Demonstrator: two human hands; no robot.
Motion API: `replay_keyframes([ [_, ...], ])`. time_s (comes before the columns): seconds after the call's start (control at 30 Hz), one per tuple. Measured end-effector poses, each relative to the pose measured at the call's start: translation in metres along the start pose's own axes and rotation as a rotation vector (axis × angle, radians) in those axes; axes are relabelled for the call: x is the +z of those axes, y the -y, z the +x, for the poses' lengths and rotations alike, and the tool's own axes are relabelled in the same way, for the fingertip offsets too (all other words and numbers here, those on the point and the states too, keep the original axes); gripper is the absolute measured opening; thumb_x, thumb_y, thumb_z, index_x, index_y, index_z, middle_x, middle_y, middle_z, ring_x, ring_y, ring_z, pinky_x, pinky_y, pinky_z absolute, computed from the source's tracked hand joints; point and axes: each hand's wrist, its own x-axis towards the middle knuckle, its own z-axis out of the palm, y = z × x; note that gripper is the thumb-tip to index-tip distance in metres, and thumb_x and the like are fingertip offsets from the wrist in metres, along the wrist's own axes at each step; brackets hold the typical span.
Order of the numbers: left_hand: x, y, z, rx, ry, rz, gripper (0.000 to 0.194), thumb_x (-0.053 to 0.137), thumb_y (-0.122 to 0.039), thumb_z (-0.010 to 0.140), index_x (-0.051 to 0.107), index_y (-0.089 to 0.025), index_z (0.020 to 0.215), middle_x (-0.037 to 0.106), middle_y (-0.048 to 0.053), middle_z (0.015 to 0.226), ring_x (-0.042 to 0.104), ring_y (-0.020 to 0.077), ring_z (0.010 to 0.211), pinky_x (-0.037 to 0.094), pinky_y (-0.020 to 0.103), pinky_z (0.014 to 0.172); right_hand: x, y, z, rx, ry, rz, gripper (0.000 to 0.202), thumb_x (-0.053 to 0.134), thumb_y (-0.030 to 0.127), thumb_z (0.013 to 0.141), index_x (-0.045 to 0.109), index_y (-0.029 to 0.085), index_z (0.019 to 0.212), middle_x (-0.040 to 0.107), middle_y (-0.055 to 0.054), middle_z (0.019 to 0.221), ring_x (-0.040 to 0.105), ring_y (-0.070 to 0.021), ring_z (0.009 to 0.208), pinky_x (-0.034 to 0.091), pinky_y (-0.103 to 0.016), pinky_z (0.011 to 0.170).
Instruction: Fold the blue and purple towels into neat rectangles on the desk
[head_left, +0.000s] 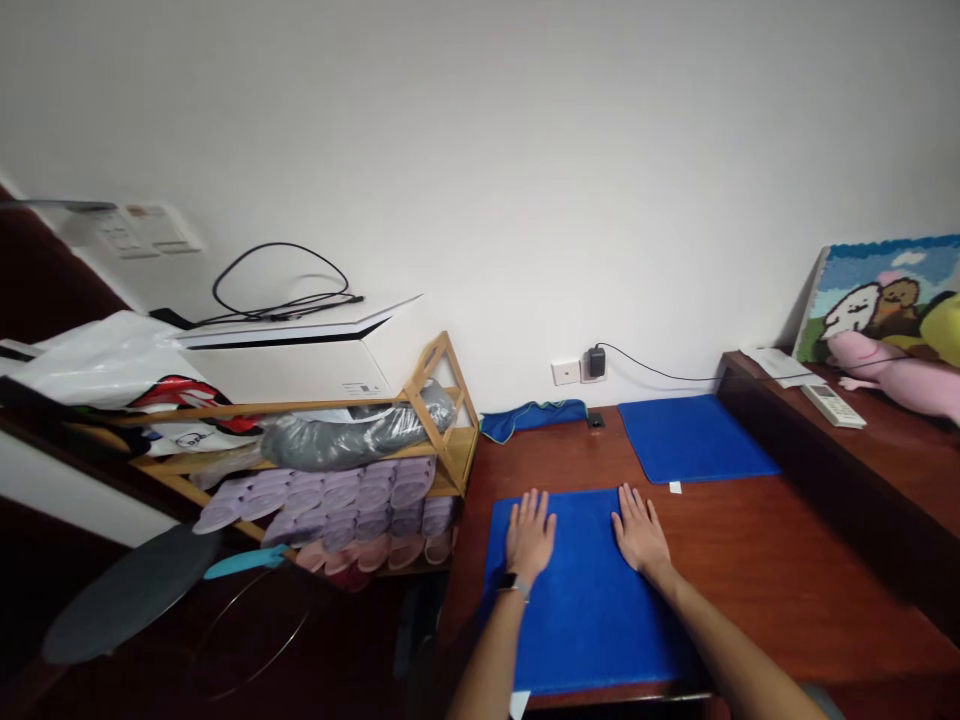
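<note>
Resting flat, left hand (529, 535) and right hand (640, 532) press a blue cloth (592, 610) spread on the worktop (787, 580), fingers extended, gripping nothing. White box (300, 365) label print unreadable; cloth tag (675, 488) likewise.

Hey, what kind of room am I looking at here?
Probably a room in a home, maybe a bedroom or entry corner. A wooden rack holds rows of slippers, a plush toy lies on the side ledge, and both hands rest flat on a blue cloth on a wooden table.
</note>
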Motion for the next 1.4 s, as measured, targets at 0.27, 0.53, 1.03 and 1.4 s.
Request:
replay_keyframes([
  [0.27, -0.006, 0.08, -0.012, -0.118, -0.054, 0.075, 0.064, 0.023, -0.045, 0.107, 0.027, -0.02, 0.165, 0.033, 0.01, 0.169, 0.028, 0.026, 0.158, 0.023, 0.05, 0.129, 0.006, -0.003, 0.002, 0.008, 0.002, 0.003, 0.071, 0.012, 0.047, 0.105, 0.011, 0.013, 0.168, 0.014, -0.004, 0.175, 0.006, -0.0198, 0.162, 0.002, -0.043, 0.13],
  [0.53, -0.012, 0.069, -0.01, -0.146, -0.069, 0.061, 0.063, 0.026, -0.044, 0.105, 0.037, -0.018, 0.162, 0.035, 0.01, 0.168, 0.031, 0.0247, 0.157, 0.022, 0.048, 0.129, -0.018, 0.004, -0.008, 0.034, 0.071, -0.028, 0.07, 0.011, 0.046, 0.105, 0.01, 0.013, 0.167, 0.01, -0.003, 0.175, 0.004, -0.0198, 0.162, 0.001, -0.043, 0.13],
  [1.03, -0.025, 0.056, -0.006, -0.094, -0.09, 0.091, 0.064, 0.029, -0.041, 0.104, 0.031, -0.017, 0.164, 0.04, 0.012, 0.166, 0.031, 0.029, 0.156, 0.023, 0.052, 0.128, -0.006, -0.008, -0.065, -0.029, 0.025, 0.042, 0.069, 0.012, 0.048, 0.106, 0.014, 0.015, 0.167, 0.015, -0.003, 0.174, 0.009, -0.0193, 0.161, 0.005, -0.043, 0.131],
  [1.4, 0.023, -0.119, -0.047, 0.253, 0.009, -0.094, 0.063, 0.02, -0.046, 0.108, 0.023, -0.023, 0.166, 0.03, 0.004, 0.171, 0.023, 0.0222, 0.159, 0.023, 0.048, 0.131, 0.004, -0.014, -0.065, -0.053, 0.021, 0.032, 0.069, 0.018, 0.042, 0.104, 0.017, 0.014, 0.167, 0.017, -0.004, 0.174, 0.009, -0.0208, 0.161, 0.003, -0.044, 0.131],
])
